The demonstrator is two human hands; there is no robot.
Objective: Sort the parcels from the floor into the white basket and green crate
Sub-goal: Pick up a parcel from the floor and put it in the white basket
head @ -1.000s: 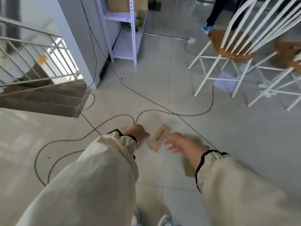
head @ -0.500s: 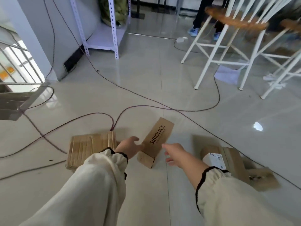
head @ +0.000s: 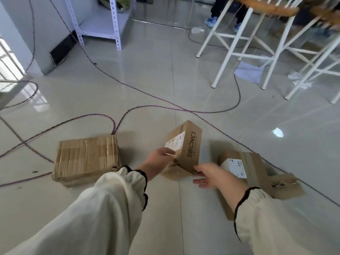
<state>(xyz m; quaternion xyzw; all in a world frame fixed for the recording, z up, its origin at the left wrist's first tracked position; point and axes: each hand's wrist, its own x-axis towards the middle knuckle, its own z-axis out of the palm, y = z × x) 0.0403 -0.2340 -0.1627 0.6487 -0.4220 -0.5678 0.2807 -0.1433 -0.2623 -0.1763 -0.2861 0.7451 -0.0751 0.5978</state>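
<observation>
Left hand (head: 160, 161) grips a tilted SIBIONICS box (head: 186, 150), open right hand (head: 214, 176) touches its near corner; taped parcel (head: 86, 159) lies left of both.

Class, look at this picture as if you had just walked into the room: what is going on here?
A person in cream sleeves bends over a tiled floor strewn with parcels. The left hand grips the tilted SIBIONICS box at its labelled side, and the right hand touches its near corner with straight fingers. A taped box lies to the left and a box with a white label to the right. No basket or crate is in view.
</observation>
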